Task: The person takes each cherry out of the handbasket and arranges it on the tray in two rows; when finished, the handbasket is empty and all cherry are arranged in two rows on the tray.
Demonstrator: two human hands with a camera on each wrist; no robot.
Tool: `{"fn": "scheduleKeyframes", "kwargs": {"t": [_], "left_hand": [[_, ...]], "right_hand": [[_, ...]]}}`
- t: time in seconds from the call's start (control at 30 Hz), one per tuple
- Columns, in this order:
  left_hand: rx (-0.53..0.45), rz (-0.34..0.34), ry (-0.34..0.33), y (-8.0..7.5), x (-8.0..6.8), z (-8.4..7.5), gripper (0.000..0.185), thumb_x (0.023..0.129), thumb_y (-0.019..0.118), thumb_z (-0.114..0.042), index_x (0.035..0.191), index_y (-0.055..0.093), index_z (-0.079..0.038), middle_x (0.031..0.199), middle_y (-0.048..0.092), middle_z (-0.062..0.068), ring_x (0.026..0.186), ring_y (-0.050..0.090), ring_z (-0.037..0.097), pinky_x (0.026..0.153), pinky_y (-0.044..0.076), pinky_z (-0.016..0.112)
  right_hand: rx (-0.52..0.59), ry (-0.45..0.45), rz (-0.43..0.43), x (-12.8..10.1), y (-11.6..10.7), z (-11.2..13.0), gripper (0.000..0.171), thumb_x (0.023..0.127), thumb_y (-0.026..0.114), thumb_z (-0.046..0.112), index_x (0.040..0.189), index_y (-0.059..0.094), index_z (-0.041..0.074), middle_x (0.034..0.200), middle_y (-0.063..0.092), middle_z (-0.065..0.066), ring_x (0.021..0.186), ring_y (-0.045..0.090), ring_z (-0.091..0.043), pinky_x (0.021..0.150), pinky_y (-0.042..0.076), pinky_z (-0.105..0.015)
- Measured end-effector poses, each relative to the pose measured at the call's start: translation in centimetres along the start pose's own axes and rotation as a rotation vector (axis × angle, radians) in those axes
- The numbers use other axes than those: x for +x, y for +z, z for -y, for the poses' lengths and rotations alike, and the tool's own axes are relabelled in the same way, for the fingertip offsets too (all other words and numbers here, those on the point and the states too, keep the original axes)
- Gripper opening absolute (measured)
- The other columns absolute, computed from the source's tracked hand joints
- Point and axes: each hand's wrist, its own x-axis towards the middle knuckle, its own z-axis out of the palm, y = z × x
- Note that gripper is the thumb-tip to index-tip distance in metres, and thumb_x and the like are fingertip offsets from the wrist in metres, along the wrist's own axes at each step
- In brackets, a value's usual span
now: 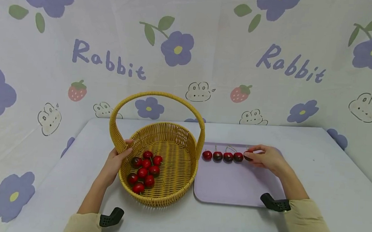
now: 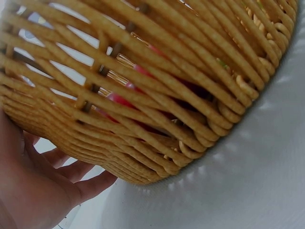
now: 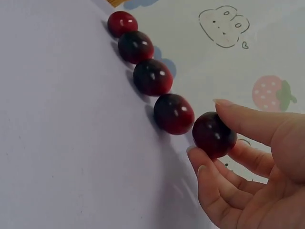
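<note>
My left hand (image 1: 115,161) grips the left side of a yellow wicker basket (image 1: 187,186) at the foot of its tall handle (image 1: 157,93). Seen from the left wrist, the fingers (image 2: 97,185) lie against the woven outer wall. Several red cherries (image 1: 142,172) are heaped in the left half of the basket. Over the lilac tray (image 1: 232,186), my right hand (image 1: 270,159) pinches a dark red cherry (image 3: 214,135) between thumb and fingers. This cherry is at the right end of a row, beside a neighbouring cherry (image 3: 174,114); the row runs along the tray's far edge.
The basket stands left of the tray on a white table (image 1: 174,220). Behind rises a white cloth backdrop (image 1: 208,43) printed with flowers, rabbits and strawberries. Black wrist devices (image 1: 112,217) sit at both beige sleeves (image 1: 309,224).
</note>
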Motion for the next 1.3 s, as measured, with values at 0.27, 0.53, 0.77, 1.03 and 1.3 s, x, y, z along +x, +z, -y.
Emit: {"fn": "scheduleKeyframes", "kwargs": {"t": [0.27,0.53,0.77,1.03,1.3], "left_hand": [[0.0,-0.001,0.001,0.1,-0.1,0.1,0.043,0.102,0.044,-0.019,0.14,0.036,-0.002,0.143,0.034,0.018,0.131,0.03,0.027,0.108,0.017,0.044],[-0.006,-0.002,0.002,0.1,-0.1,0.0,0.042,0.102,0.044,-0.019,0.14,0.036,-0.003,0.142,0.036,0.017,0.129,0.031,0.026,0.108,0.017,0.044],[-0.002,0.003,0.002,0.1,0.1,0.0,0.042,0.102,0.043,-0.019,0.141,0.036,-0.003,0.143,0.035,0.017,0.131,0.03,0.027,0.109,0.017,0.045],[0.004,0.0,0.008,0.1,0.1,-0.1,0.042,0.102,0.043,-0.019,0.14,0.036,-0.003,0.143,0.035,0.017,0.131,0.03,0.028,0.109,0.016,0.045],[-0.005,-0.004,-0.001,0.0,0.0,0.1,0.042,0.102,0.043,-0.019,0.14,0.036,-0.003,0.144,0.034,0.016,0.131,0.03,0.027,0.109,0.017,0.044]], "right_hand": [[0.005,0.009,-0.036,0.8,-0.1,-1.0,0.044,0.08,0.078,0.024,0.108,0.061,-0.006,0.083,0.066,-0.004,0.069,0.065,-0.014,0.062,0.053,-0.026],[0.018,0.027,-0.051,1.2,0.0,-1.4,0.045,0.081,0.077,0.022,0.111,0.061,-0.008,0.083,0.067,-0.005,0.067,0.065,-0.013,0.059,0.052,-0.025],[0.098,-0.015,0.012,2.0,-0.5,-2.6,0.047,0.083,0.075,0.021,0.114,0.058,-0.011,0.081,0.067,0.0,0.067,0.064,-0.011,0.061,0.053,-0.024],[0.001,-0.021,0.005,0.9,-0.2,-1.0,0.043,0.091,0.065,0.014,0.122,0.052,-0.013,0.088,0.065,-0.005,0.071,0.064,-0.012,0.062,0.053,-0.025],[-0.164,0.036,-0.089,0.9,0.6,-0.1,0.045,0.091,0.066,0.025,0.12,0.055,-0.007,0.095,0.063,-0.013,0.069,0.06,-0.01,0.059,0.051,-0.025]]}}
